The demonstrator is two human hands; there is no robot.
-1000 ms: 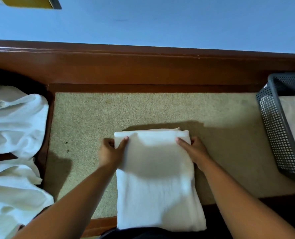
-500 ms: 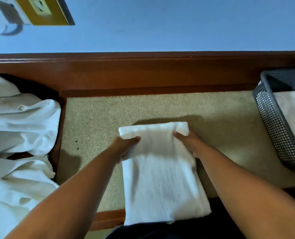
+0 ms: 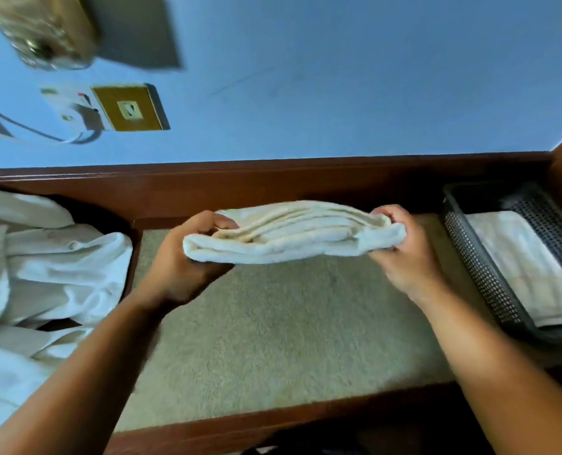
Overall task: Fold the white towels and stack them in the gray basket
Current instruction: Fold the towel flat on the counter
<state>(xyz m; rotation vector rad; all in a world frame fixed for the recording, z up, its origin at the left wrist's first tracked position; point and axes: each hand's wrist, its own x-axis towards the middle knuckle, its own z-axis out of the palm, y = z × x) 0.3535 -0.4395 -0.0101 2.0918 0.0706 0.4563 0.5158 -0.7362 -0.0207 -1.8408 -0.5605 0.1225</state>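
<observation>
The folded white towel [image 3: 292,238] is held up left of the gray basket [image 3: 480,267], the left hand [image 3: 187,257] and the right hand [image 3: 404,257] each grasping one end. It is best to pinch the layers together and lay it squarely inside.

Forearms [image 3: 86,372], left hand [image 3: 181,267] and right hand [image 3: 407,261] are bare.

I see the folded towel [image 3: 292,239] is soft white terry cloth, matt and a little fluffy. The basket [image 3: 480,274] looks like gray plastic with finely perforated walls. The pad [image 3: 289,339] is rough beige carpet, its frame [image 3: 273,182] polished reddish wood with some shine
</observation>
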